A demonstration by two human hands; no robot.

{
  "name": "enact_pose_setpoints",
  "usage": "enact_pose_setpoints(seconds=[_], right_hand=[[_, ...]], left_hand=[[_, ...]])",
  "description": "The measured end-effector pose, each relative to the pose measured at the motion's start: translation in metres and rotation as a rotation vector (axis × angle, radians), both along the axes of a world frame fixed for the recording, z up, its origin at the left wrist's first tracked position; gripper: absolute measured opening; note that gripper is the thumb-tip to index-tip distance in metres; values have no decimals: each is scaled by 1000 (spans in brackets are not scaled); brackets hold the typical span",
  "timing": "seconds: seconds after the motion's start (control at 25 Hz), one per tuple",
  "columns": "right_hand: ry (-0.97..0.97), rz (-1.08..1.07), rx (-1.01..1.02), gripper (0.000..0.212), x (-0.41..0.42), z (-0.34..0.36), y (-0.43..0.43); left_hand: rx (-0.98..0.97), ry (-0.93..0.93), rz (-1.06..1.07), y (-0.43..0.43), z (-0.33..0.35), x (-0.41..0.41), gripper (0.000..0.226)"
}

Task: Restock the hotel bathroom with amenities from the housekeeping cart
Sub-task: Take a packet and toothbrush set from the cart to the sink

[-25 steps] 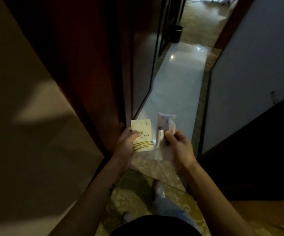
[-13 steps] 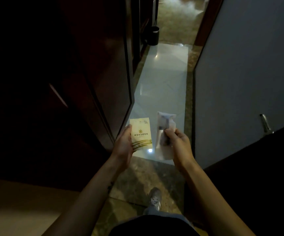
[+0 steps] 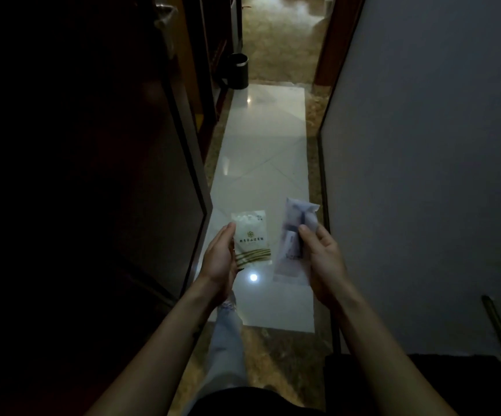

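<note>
While we carry supplies along the dim hallway, our left hand (image 3: 220, 259) pinches a cream sachet (image 3: 252, 237), our right hand (image 3: 322, 259) a clear packet (image 3: 294, 241); next we likely find the bathroom.

Viewpoint advanced through the doorway since a second ago: the dark door leaf (image 3: 141, 163) now passes on the left, the pale wall (image 3: 423, 175) fills the right, and more white floor tile (image 3: 261, 151) lies ahead of both grips. Black bin (image 3: 237, 70) sits nearer. Ceiling-light reflection (image 3: 253, 277) now shows between and below the two held packets (absent a second ago). One trouser leg (image 3: 228, 349) has stepped forward beneath the left hand (image 3: 219, 265).
</note>
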State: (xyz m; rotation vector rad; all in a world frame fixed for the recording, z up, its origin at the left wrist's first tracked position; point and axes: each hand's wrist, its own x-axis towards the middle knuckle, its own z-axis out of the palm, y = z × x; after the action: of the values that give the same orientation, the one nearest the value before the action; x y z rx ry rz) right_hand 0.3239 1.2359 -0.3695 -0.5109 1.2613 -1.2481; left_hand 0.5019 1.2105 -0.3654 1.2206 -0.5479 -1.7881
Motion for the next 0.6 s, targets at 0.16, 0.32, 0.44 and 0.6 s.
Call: enact_pose_setpoints(seconds=[0.16, 0.32, 0.44, 0.6], right_hand=[[98, -25, -8, 27, -3, -1, -104], [185, -80, -24, 19, -2, 19, -203], [187, -100, -31, 17, -3, 31, -256], [145, -145, -18, 20, -15, 39, -336]], left_hand=[[-32, 10, -88, -113, -9, -6, 38], [-72, -39, -167, -224, -4, -3, 24], [-101, -58, -196, -288, 11, -4, 21], [-131, -53, -239, -369, 23, -18, 21]])
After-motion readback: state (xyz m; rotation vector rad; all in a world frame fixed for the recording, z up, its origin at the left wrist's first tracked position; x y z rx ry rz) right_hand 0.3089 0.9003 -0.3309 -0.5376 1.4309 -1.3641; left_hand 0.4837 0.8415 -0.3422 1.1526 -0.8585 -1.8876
